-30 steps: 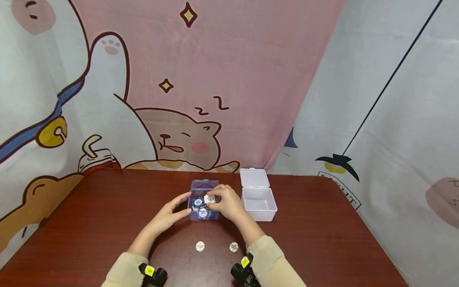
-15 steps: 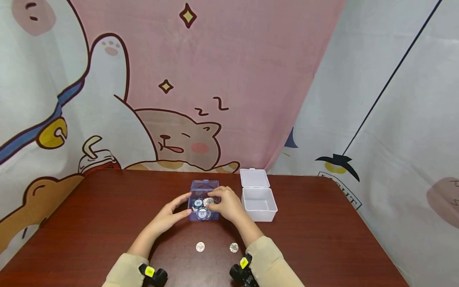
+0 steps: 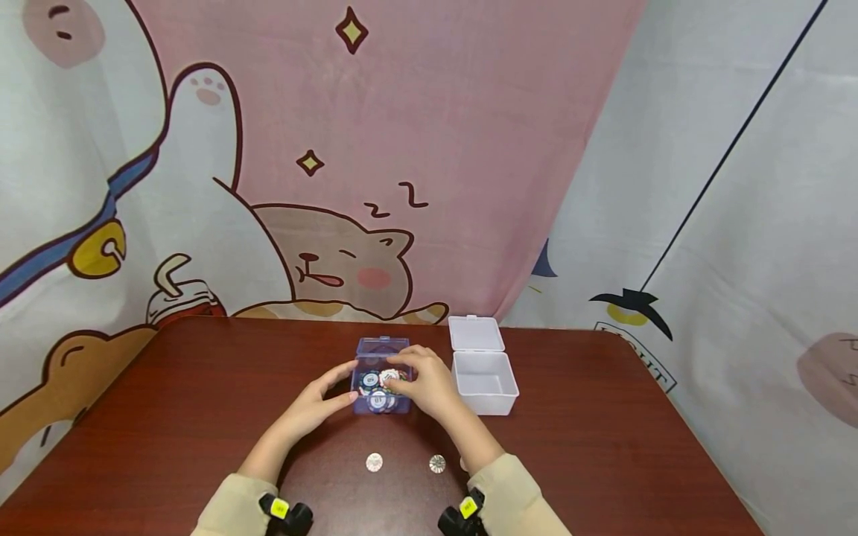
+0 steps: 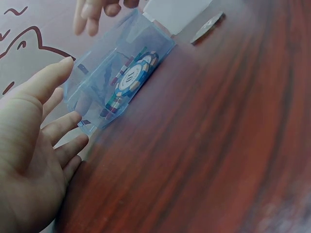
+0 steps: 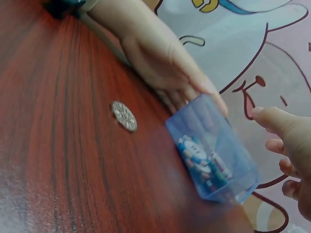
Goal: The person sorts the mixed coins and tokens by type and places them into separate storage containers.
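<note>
A translucent blue plastic box (image 3: 404,406) is standing near the far edge of the brown wood-grain table (image 3: 167,417), its lid (image 3: 382,345) leaning open toward that edge, and patterned round chips (image 3: 371,380) are lying inside. The right hand (image 3: 432,380) is reaching over the box's right rim, thumb and fingers apart with nothing visibly pinched; the chips are lying just left of and below its fingertips. The left hand (image 3: 311,402) is touching the left wall with spread fingers. A white plastic box (image 3: 492,404) is standing open to the right. A pale round disc (image 3: 374,462) and a silvery round disc (image 3: 437,464) are lying toward the near edge; the right cream sleeve (image 3: 512,495) is nearly hiding another. Tinted walls are making the lower chips hard to count
</note>
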The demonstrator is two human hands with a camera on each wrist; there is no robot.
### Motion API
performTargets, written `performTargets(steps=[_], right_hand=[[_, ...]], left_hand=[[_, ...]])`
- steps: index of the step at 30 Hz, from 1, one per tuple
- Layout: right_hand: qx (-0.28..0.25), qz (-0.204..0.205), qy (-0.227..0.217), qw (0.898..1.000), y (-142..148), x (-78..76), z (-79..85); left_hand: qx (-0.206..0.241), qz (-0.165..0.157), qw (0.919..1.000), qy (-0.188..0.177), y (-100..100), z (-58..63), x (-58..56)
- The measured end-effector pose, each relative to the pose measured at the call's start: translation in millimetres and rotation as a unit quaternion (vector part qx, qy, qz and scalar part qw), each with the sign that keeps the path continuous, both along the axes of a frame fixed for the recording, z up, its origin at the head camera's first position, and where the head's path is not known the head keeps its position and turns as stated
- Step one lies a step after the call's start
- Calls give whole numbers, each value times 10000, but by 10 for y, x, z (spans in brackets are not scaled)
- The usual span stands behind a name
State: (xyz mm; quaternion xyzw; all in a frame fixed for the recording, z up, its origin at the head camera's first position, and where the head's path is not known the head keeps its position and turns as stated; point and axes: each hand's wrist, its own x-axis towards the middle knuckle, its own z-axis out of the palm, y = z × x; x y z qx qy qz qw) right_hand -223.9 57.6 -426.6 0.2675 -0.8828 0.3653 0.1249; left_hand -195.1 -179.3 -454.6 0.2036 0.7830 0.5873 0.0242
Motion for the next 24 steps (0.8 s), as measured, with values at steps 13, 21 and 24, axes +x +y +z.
performTargets(steps=[13,21,24], right_hand=[[-397,497,504,9967,210,299,141],[-308,801,624,9944,407,459,144],[-257,913,667,9933,469,518,127]], left_hand=[[-49,68,10000,32,20,82,48],[-64,157,9998,145,-8,-118,-56],[-116,182,9997,78,-11,-151,-74]])
